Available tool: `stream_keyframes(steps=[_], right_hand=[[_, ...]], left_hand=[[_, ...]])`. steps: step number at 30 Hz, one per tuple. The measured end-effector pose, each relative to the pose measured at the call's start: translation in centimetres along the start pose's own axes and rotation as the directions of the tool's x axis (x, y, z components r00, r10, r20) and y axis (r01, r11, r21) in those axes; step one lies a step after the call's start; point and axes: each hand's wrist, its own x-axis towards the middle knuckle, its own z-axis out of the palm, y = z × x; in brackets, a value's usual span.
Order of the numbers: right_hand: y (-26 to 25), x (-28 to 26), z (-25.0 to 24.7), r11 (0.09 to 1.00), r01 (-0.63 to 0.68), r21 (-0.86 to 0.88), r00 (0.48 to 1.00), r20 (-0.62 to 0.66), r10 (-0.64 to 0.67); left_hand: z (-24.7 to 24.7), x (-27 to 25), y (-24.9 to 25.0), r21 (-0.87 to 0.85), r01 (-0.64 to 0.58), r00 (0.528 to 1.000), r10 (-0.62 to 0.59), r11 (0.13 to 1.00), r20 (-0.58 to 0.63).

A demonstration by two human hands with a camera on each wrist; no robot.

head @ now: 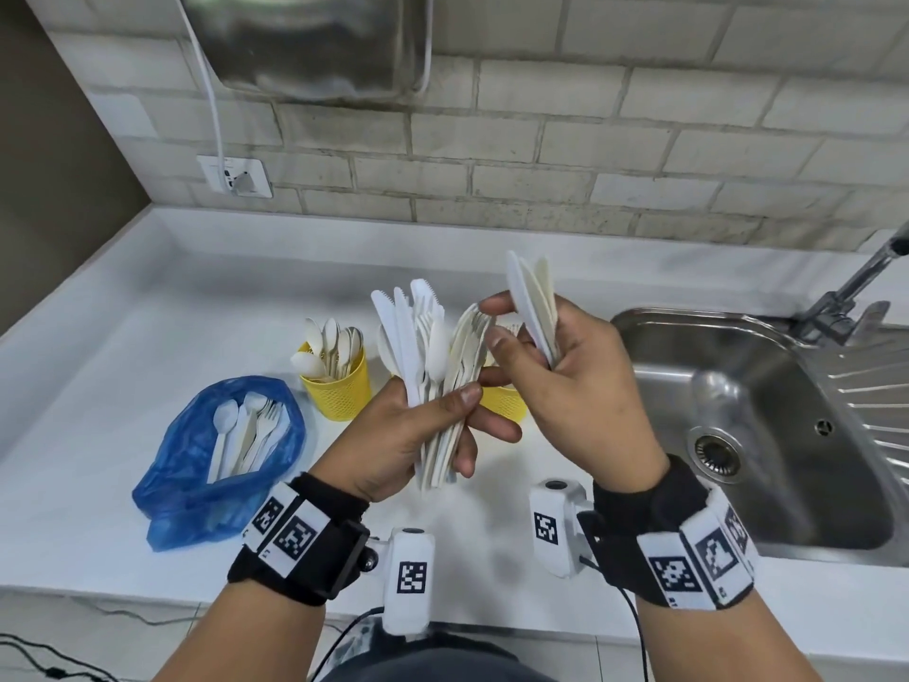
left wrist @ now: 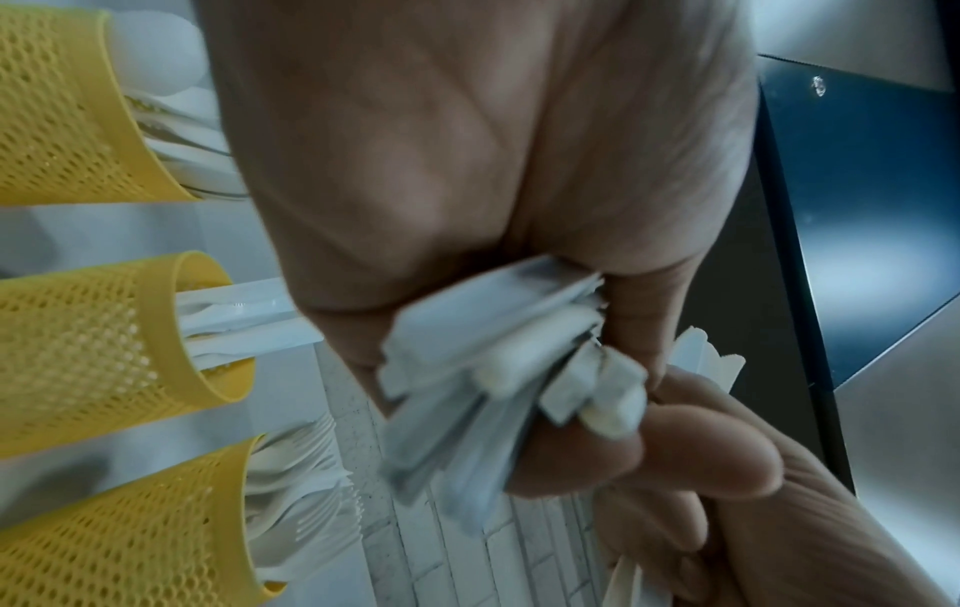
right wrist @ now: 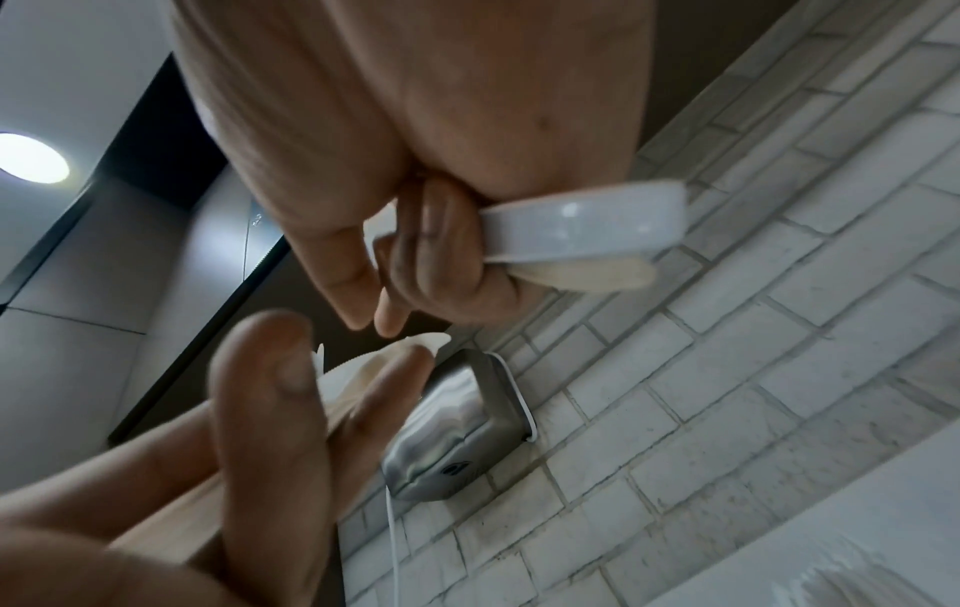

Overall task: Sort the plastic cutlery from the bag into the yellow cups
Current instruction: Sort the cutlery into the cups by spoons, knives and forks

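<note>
My left hand grips a mixed bundle of white plastic cutlery by the handles, held upright above the counter; the handle ends show in the left wrist view. My right hand holds a few flat white pieces against the palm, also seen as flat white pieces. Its thumb and forefinger reach to the forks in the bundle. A yellow cup holds spoons. Another yellow cup is half hidden behind my hands. Three yellow cups show from the wrist: spoon cup, knife cup, fork cup. The blue bag lies open with cutlery inside.
A steel sink with a tap lies at the right of the white counter. A brick wall stands behind, with a wall socket and a steel box with a cord.
</note>
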Motion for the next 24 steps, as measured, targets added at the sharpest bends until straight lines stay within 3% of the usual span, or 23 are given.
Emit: stream_keyframes(steps=[3,12,16,21,24], right_hand=[[-0.2,0.4,-0.3,0.995,-0.011,-0.102,0.996,0.091,0.02],[-1.4,1.6,-1.2,0.98,0.023,-0.197,0.973,0.229,0.023],[-1.1,2.6,-1.9,0.912,0.127,-0.389,0.951,0.309,0.0],[-1.7,3.9,-2.8,0.801,0.295,-0.521,0.87,0.493,0.001],[-2.1,4.7,-4.0,0.791,0.287,-0.541,0.883,0.469,0.0]], left_hand=[[-0.1,0.0,0.0,-0.024,0.011,1.0,-0.011,1.0,0.007],[-0.2,-0.5,0.0,-0.006,0.066,0.997,-0.066,0.998,0.043],[-0.4,-0.7,-0.2,0.029,0.097,0.994,-0.098,0.995,0.045],[-0.6,-0.9,-0.4,0.088,0.105,0.994,-0.108,0.991,0.03],[-0.8,-1.0,-0.4,0.116,0.078,0.996,-0.082,0.99,0.026]])
